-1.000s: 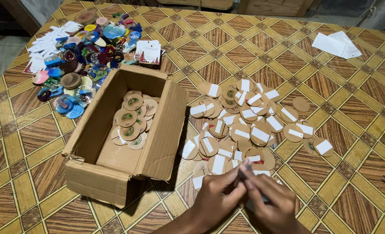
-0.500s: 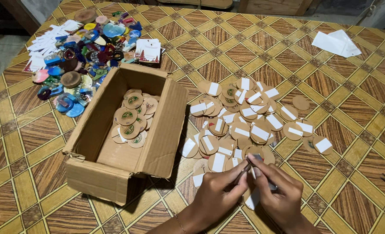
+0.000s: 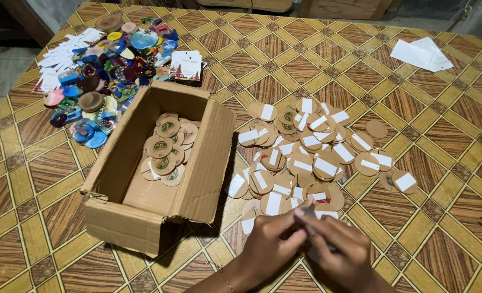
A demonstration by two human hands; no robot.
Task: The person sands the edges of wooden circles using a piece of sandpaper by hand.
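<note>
Both hands are working close together at the near edge of the table, wrists angled inward. The left hand [image 3: 271, 244] is curling narrow, fingertips pinching at a small piece held between the two hands; a thin bracelet [image 3: 219, 269] is hanging at its wrist. The right hand [image 3: 336, 252] is lying just beside and partly over it, fingers pressing together on the same piece, which is mostly hidden, so its kind cannot be told for sure. Just beyond the fingertips, touching distance away, a loose pile of round brown discs [image 3: 306, 157] is spreading over the patterned table [image 3: 425, 228], most discs carrying a white rectangular strip, a few bare. The nearest discs are lying right at the knuckles. To the left of the pile, just beside it, an open cardboard box [image 3: 111, 214] is sitting with flaps out; inside, a smaller cluster of brown discs with green round marks [image 3: 168, 149] is resting against the far end, the near floor of the box showing bare cardboard. Farther off to the left, a heap of colourful trinkets [image 3: 103, 81] is lying with white paper slips [image 3: 62, 57] and a small printed card [image 3: 185, 66]. Far right, folded white paper [image 3: 421, 53] is lying well apart.
</note>
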